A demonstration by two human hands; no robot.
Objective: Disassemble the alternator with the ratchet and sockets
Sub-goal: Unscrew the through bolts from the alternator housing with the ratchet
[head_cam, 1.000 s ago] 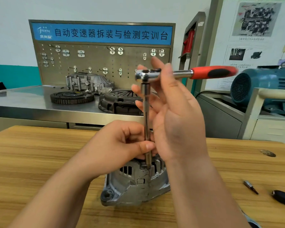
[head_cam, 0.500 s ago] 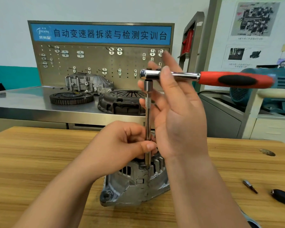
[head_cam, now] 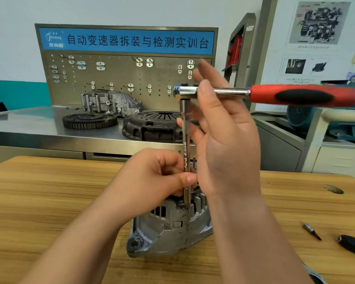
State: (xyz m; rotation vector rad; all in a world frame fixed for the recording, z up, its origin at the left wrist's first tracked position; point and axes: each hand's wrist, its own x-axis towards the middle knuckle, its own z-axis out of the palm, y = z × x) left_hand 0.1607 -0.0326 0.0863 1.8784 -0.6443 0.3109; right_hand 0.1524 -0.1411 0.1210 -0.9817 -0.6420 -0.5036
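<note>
- While your left hand (head_cam: 152,181) pinched the long extension bar (head_cam: 186,144) low down between thumb and curled fingers, it held the bar straight up and down.
- The bottom tip of the bar sat in a hole in the top of the alternator (head_cam: 168,228). I could not see the socket or the bolt down there.
- Your right hand (head_cam: 230,152) was higher up, with its fingers straight and spread. One finger lay across the shiny neck of the ratchet (head_cam: 295,96), and the hand was not wrapped round it.
- The ratchet sat on top of the bar, and its red and black handle pointed off to your right. The handle looked smeared, so I think it was swinging.
- The alternator stood on the wooden table (head_cam: 49,201), right under both hands.
- A small bit (head_cam: 313,231) and a black thing (head_cam: 353,244) lay on the table well off to your right.
- I think you were undoing one of the long bolts that hold the case together.
- Next, you needed to keep the bar straight so the tip did not slip off. You needed a firmer hold on the red handle to turn it, and a steady alternator so it did not tip.
</note>
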